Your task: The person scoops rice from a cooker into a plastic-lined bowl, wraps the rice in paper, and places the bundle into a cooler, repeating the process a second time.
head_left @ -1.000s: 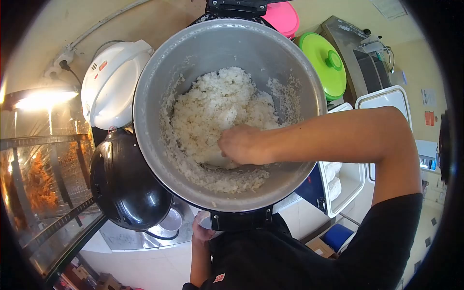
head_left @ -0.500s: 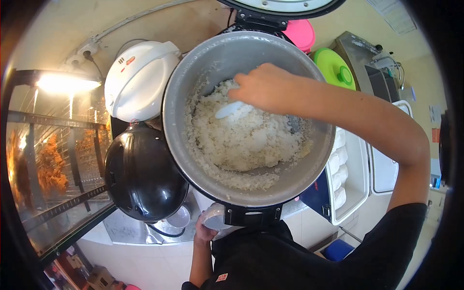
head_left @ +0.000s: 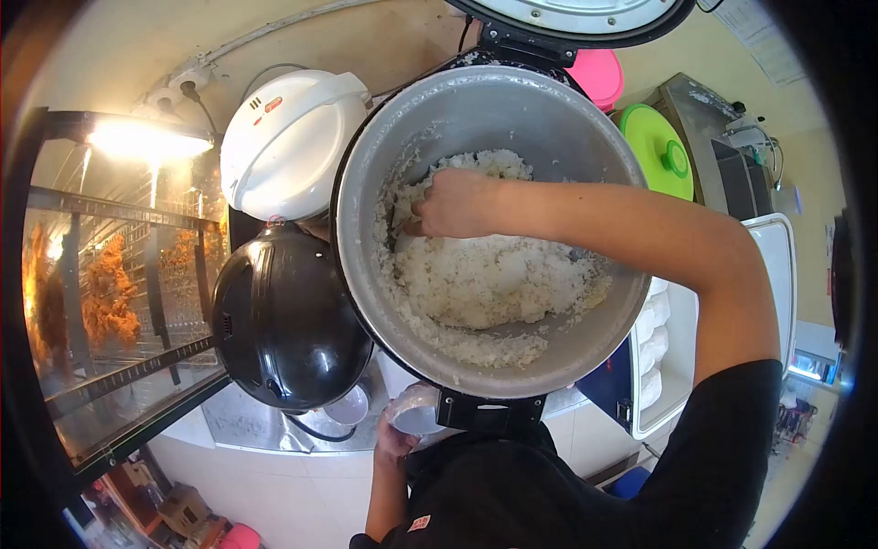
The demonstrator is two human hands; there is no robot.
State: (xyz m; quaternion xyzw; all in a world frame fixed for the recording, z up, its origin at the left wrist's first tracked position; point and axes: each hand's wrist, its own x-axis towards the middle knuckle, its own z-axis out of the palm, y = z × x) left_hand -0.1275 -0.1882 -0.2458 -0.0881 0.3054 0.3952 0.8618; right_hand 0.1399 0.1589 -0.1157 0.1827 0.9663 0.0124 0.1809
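Observation:
My right hand (head_left: 457, 203) is deep inside a big metal rice pot (head_left: 585, 137), its fingers closed low over the left part of the cooked rice (head_left: 494, 284). The pale rice paddle it grips is hidden behind the hand and in the rice. Below the pot's front handle (head_left: 489, 410), my left hand (head_left: 393, 441) holds a small whitish bowl (head_left: 417, 416), tilted, by its side. The inside of that bowl shows only in part.
A white rice cooker (head_left: 293, 146) and a black round-lidded cooker (head_left: 293, 316) stand to the left, beside a lit glass case (head_left: 128, 274) of fried food. At right are a green lid (head_left: 654, 151) and an open cooler box (head_left: 677, 366) holding white packs.
My right hand has moved left and down into the rice, and the paddle has gone out of sight. The view has shifted slightly; my left hand still holds the bowl.

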